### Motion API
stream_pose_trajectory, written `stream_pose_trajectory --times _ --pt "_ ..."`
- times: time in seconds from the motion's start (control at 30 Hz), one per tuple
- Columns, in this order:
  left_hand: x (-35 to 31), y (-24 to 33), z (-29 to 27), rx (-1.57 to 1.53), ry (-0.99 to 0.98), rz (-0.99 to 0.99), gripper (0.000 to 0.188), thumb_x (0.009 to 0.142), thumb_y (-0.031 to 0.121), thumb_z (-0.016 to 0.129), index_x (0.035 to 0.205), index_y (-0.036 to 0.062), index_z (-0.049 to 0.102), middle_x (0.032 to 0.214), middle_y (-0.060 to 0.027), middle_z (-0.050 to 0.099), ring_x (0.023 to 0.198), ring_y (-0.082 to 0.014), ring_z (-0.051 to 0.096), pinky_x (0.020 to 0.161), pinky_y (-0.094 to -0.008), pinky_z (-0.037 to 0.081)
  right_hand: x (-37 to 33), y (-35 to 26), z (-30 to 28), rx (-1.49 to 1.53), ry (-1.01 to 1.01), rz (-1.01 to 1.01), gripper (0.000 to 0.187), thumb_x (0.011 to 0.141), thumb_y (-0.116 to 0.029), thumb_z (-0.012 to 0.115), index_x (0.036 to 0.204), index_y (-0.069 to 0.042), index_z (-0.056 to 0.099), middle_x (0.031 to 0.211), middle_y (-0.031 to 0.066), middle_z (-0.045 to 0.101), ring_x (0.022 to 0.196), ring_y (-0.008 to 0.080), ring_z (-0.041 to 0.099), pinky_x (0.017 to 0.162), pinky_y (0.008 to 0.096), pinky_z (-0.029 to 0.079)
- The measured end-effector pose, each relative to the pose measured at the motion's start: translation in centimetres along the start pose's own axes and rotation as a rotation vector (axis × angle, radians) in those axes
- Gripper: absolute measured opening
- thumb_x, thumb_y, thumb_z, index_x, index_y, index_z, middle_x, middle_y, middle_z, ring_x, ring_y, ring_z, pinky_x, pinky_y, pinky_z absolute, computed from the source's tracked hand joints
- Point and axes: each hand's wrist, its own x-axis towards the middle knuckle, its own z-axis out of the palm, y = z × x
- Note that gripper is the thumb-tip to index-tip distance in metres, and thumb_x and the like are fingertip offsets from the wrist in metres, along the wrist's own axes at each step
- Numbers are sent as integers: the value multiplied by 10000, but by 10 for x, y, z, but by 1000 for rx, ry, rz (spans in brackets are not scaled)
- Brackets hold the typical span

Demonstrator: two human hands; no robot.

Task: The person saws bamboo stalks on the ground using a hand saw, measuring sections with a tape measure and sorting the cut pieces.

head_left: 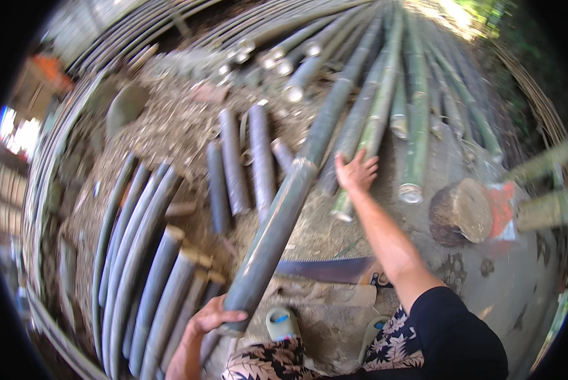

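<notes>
A long, thick grey-green bamboo pole [274,221] slants from my lap toward the pile at the far side. My left hand [213,315] is closed around its near end, the thumb lying across the top. Farther out and to the right, my right hand [356,172] is open with fingers spread. It is over a thinner green bamboo pole [374,130]; whether it touches that pole I cannot tell. A handsaw [325,270] lies on the ground beyond my feet, its blade partly behind the thick pole.
Cut bamboo lengths [141,234] are stacked at the left, and several short pieces [234,161] lie past them. More long poles [417,120] fan out at the back. A wood stump [464,212] stands at the right. My sandals [282,323] are below the saw.
</notes>
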Motion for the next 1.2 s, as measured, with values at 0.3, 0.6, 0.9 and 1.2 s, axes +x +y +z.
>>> stream_pose_trajectory --times 0.3,0.6,0.9,1.2 --pt "-365 -186 21 244 495 -570 1064 573 637 891 1423 94 552 1325 -152 635 1253 -270 574 1086 -402 430 -50 61 4 -74 143 1 839 868 -737 495 1487 -175 437 1541 295 255 1374 489 317 1111 575 292" --pt "-256 -154 146 908 1061 -125 825 734 475 681 1367 -23 503 1221 -213 590 1150 -326 564 1001 -430 454 -87 130 -34 -31 -21 -330 872 837 -628 657 1519 -153 395 1605 237 204 1440 454 262 1158 559 260" --pt "-130 -122 161 1359 1662 273 391 874 173 569 1207 -33 569 1001 -199 597 929 -323 594 904 -452 483 -273 405 -109 238 -187 -776 659 897 -106 667 1488 -23 389 1430 226 426 1235 341 485 1020 417 426" --pt "-103 -114 111 1296 1466 269 218 845 161 621 1018 31 595 845 -102 636 771 -250 640 684 -390 515 -426 636 -142 642 -348 100 411 928 -109 574 1310 34 515 1229 217 547 1209 311 521 1016 427 434"
